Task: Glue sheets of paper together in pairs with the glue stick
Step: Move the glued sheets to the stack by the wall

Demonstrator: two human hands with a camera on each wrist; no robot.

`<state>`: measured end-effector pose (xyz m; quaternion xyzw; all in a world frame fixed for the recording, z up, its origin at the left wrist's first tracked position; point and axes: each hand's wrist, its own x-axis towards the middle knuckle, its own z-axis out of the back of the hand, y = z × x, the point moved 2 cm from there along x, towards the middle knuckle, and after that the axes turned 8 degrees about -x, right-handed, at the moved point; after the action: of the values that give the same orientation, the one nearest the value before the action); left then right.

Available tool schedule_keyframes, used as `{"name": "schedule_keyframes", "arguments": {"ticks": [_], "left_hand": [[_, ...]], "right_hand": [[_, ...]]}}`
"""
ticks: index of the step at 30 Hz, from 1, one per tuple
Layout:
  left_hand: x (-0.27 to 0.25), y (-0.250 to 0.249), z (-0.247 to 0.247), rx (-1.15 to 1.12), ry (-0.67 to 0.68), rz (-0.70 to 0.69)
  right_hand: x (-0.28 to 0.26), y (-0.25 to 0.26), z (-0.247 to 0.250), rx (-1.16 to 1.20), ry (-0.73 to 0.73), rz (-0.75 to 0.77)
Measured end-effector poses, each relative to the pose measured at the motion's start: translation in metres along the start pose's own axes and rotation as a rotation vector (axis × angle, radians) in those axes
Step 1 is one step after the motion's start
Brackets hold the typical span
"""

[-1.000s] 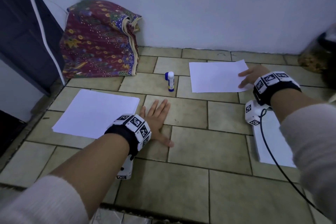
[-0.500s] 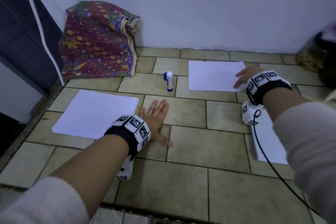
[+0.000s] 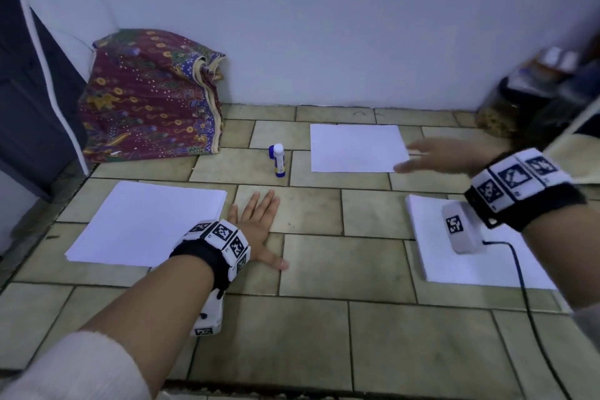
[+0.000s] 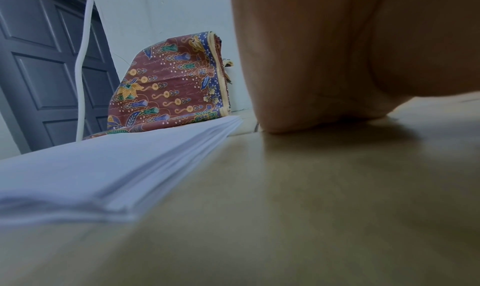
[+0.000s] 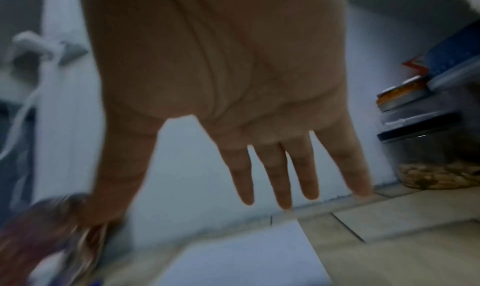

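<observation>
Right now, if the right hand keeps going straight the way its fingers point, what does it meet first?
Probably the single sheet: the right hand points left, fingertips at its right edge. Beyond stands the glue stick. The hand's height above the floor is unclear.

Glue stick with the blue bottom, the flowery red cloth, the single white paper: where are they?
Glue stick (image 3: 278,160), head view, middle of its white body.
Flowery red cloth (image 3: 146,97), head view, its front face.
Single white paper (image 3: 355,148), head view, its centre.

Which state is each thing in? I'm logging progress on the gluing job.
glue stick: upright on the floor, capped, untouched.
single sheet: flat, alone.
left stack: flat.
right stack: flat.
left hand: flat on the tiles.
right hand: open, holding nothing.
</observation>
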<state>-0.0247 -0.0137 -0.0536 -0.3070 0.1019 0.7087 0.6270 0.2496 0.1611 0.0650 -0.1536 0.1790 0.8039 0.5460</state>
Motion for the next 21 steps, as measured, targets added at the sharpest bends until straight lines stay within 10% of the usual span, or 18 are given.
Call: {"name": "schedule_keyframes", "arguments": {"ticks": [11, 21], "left_hand": [[-0.005, -0.006, 0.001, 0.044, -0.132, 0.018], [-0.028, -0.009, 0.009, -0.051, -0.103, 0.002]], "right_hand": [[-0.053, -0.009, -0.133, -0.406, 0.183, -0.127], [-0.055, -0.003, -0.142, -0.485, 0.152, -0.19]]}}
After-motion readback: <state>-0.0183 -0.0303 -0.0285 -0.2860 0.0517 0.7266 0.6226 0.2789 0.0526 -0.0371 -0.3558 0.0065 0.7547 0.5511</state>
